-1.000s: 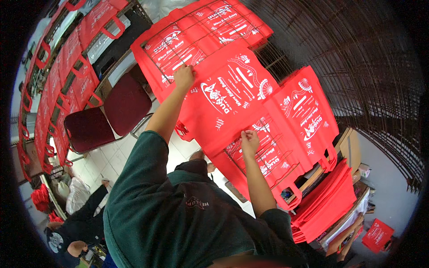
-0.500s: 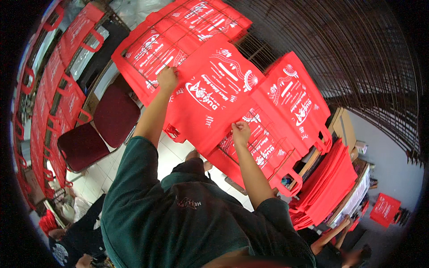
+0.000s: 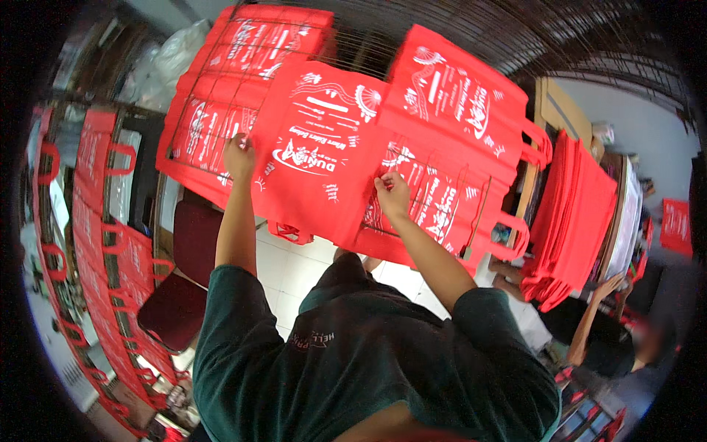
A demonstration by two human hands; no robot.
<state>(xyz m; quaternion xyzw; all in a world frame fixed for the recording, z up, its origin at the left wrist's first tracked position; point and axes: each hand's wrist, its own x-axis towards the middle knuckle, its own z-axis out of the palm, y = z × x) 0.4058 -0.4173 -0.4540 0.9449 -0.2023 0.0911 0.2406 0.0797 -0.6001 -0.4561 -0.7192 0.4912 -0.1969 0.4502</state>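
A red tote bag (image 3: 313, 195) with white print lies spread in front of me, on top of wire racks that hold other printed red bags. At its left edge my left hand (image 3: 238, 158) is closed, the fingers pinching the fabric. My right hand (image 3: 392, 196) pinches the bag's right edge, thumb and fingertips together. Beneath and beside that hand lies another printed red bag (image 3: 420, 193) with thin rack wires across it. Left of my left hand, a similar bag (image 3: 202, 140) sits under a wire grid.
Another red bag (image 3: 456, 103) lies at the right, near a folded stack of red bags (image 3: 571, 221). Racks of hanging red bags (image 3: 96, 214) and a dark red chair (image 3: 173, 309) stand at left. A co-worker's arm (image 3: 585, 328) shows at lower right.
My view has turned, so the racks and bags appear rotated and the chair sits lower. Both hands remain at the edges of the middle bag.
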